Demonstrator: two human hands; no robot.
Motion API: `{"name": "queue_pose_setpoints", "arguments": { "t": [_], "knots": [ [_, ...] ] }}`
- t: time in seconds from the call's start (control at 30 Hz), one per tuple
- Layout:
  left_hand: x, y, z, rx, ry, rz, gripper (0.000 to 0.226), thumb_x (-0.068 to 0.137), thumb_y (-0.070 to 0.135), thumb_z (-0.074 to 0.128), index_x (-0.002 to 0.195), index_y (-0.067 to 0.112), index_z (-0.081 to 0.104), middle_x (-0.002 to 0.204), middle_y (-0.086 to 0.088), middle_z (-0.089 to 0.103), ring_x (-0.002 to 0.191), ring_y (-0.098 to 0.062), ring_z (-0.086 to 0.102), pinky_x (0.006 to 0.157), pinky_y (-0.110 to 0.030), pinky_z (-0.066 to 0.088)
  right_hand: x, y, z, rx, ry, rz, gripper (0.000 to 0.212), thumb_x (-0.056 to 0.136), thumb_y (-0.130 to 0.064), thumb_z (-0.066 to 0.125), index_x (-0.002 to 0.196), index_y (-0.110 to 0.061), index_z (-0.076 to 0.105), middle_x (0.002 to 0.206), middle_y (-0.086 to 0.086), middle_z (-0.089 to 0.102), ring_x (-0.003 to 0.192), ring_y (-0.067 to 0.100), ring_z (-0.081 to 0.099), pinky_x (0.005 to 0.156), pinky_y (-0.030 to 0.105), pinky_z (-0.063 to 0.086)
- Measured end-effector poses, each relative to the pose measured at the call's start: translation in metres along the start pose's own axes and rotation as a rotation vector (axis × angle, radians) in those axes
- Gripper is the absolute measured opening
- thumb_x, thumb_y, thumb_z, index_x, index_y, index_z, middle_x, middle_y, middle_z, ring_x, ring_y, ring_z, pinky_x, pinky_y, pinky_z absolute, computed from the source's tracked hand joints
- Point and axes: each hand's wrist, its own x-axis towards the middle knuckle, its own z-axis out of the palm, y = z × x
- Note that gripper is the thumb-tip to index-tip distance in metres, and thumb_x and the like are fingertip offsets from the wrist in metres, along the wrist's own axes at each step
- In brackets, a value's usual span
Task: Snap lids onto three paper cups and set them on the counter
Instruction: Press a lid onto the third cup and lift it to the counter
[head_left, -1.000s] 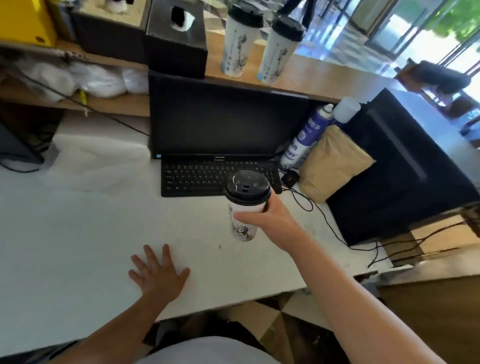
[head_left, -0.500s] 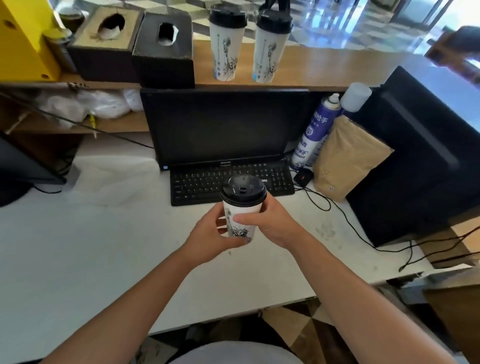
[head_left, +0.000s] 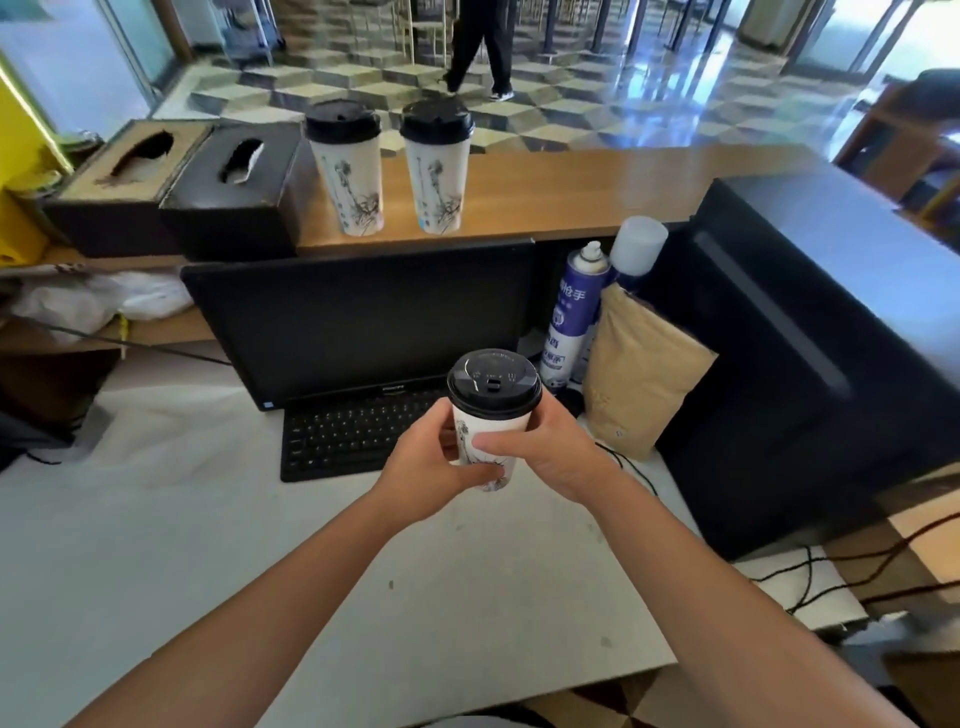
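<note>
Two hands are wrapped round one paper cup (head_left: 483, 447), held upright above the white desk (head_left: 156, 545) in front of the keyboard (head_left: 353, 431). The left hand (head_left: 434, 462) clasps the lower half of the cup from its left side, thumb curling across the front near the base; the right hand (head_left: 550, 452) closes on it from the other side, its thumb lying across the front wall just above the left one. A black lid (head_left: 493, 384) sits flat on the rim, above both hands and touched by neither.

Up on the wooden counter (head_left: 597, 187) two more lidded cups stand upright, close together but not touching: the left counter cup (head_left: 347, 166) just beside a dark tissue box (head_left: 234, 192), the right counter cup (head_left: 435, 166) next to it. All three cups carry the same ink-brush plant drawing (I can make out no lettering on them).

The monitor (head_left: 363, 322) has a small brand mark on its lower bezel, too blurred to read with confidence. A blue and white spray can (head_left: 571, 317) behind the held cup shows Chinese characters, among them 手; the rest is unclear. Leaning by it is a brown paper bag (head_left: 644, 374) with a tiny mark I cannot read.
</note>
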Motion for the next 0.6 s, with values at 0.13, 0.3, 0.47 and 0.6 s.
{"name": "queue_pose_setpoints", "arguments": {
  "t": [0.13, 0.3, 0.47, 0.6],
  "knots": [
    [0.024, 0.018, 0.016, 0.004, 0.01, 0.03, 0.066, 0.067, 0.01, 0.092, 0.123, 0.025, 0.059, 0.113, 0.011, 0.073, 0.103, -0.007, 0.071, 0.088, -0.034, 0.061, 0.009, -0.019, -0.029, -0.015, -0.025, -0.039, 0.079, 0.068, -0.008, 0.09, 0.139, -0.022, 0.057, 0.126, 0.006, 0.073, 0.118, 0.025, 0.07, 0.093, 0.042, 0.06],
    [0.053, 0.038, 0.02, 0.05, 0.048, 0.068, 0.066, 0.069, 0.012, 0.091, 0.125, 0.026, 0.059, 0.114, 0.012, 0.072, 0.102, -0.002, 0.069, 0.087, -0.032, 0.061, 0.027, -0.038, -0.051, -0.004, -0.054, -0.095, 0.077, 0.075, 0.001, 0.084, 0.144, -0.013, 0.052, 0.131, 0.012, 0.069, 0.124, 0.028, 0.066, 0.1, 0.045, 0.057],
    [0.083, 0.061, 0.013, 0.107, 0.07, 0.119, 0.069, 0.071, 0.022, 0.09, 0.129, 0.031, 0.055, 0.119, 0.016, 0.068, 0.108, -0.001, 0.065, 0.091, -0.035, 0.06, 0.05, -0.062, -0.065, 0.034, -0.002, -0.158, 0.08, 0.073, 0.004, 0.085, 0.141, -0.016, 0.048, 0.132, 0.012, 0.066, 0.118, 0.018, 0.069, 0.088, 0.03, 0.06],
    [0.113, 0.08, 0.007, 0.1, 0.134, 0.122, 0.072, 0.067, 0.03, 0.092, 0.129, 0.032, 0.054, 0.12, 0.013, 0.068, 0.111, -0.009, 0.066, 0.093, -0.042, 0.058, 0.078, -0.086, -0.074, 0.056, 0.025, -0.214, 0.08, 0.071, -0.002, 0.087, 0.14, -0.011, 0.047, 0.129, 0.016, 0.069, 0.116, 0.025, 0.071, 0.09, 0.037, 0.06]
  ]
}}
